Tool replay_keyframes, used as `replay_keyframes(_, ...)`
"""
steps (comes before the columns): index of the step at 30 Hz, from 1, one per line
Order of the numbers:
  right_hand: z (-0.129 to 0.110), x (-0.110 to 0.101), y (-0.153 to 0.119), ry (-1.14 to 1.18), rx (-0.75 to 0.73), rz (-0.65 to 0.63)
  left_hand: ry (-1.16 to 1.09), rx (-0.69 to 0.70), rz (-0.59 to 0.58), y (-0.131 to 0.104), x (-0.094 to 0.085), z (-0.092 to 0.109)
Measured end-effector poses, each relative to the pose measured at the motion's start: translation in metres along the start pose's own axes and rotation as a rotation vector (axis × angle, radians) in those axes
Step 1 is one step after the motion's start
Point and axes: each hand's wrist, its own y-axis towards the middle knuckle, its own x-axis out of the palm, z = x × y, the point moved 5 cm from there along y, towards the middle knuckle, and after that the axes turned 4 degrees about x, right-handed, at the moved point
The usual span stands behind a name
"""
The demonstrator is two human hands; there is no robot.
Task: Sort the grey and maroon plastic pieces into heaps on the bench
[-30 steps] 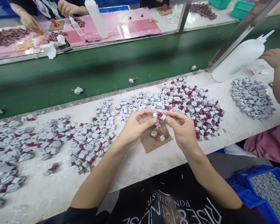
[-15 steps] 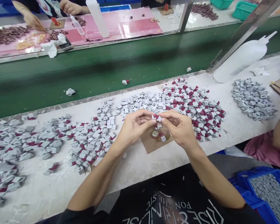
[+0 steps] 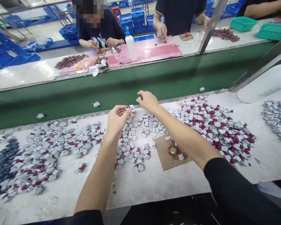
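Observation:
My left hand (image 3: 117, 120) pinches a small grey-and-red piece (image 3: 128, 107) between thumb and fingers, over the back edge of the white table (image 3: 154, 187). Further right and a little higher, my right hand (image 3: 148, 100) reaches to the edge of the green strip (image 3: 121, 89), its fingers closed on another small grey-and-red piece (image 3: 140, 98). Loose grey pieces (image 3: 152, 123) lie below my hands. Under my right forearm a brown card (image 3: 161, 156) holds a small round cap (image 3: 172, 150) and a few pieces.
Heaps of grey-and-red pieces lie at left (image 3: 42, 156) and right (image 3: 215, 125). Dark blue pieces (image 3: 4, 168) are at far left. A large white bottle (image 3: 264, 84) and a metal post (image 3: 213, 28) stand at right. Across the green strip, people work at another table.
Both hands have moved away from above the card towards the green strip and have come apart, each now with a piece. The view has shifted, showing more of the far side.

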Motion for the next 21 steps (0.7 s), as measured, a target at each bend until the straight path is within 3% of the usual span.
replay_keyframes(4,-0.014,0.013,0.032,-0.012,0.002,-0.038,0.172,0.01,0.06,0.029,0.004,-0.006)
replay_keyframes(8,0.011,-0.02,0.01,0.015,-0.051,0.032,0.254,-0.022,-0.002,0.064,0.036,-0.014)
replay_keyframes(12,0.063,-0.07,-0.064,0.395,-0.022,0.005,0.295,-0.058,-0.146,0.092,0.086,-0.018)
replay_keyframes(15,0.097,-0.099,-0.136,0.477,0.039,0.021,0.339,-0.071,-0.252,0.098,0.115,-0.016)
replay_keyframes(18,0.12,-0.108,-0.198,0.538,0.171,0.092,0.422,-0.027,-0.27,0.086,0.118,-0.007)
replay_keyframes(21,0.13,-0.099,-0.239,0.615,0.261,0.063,0.609,0.256,-0.333,0.05,0.106,0.012)
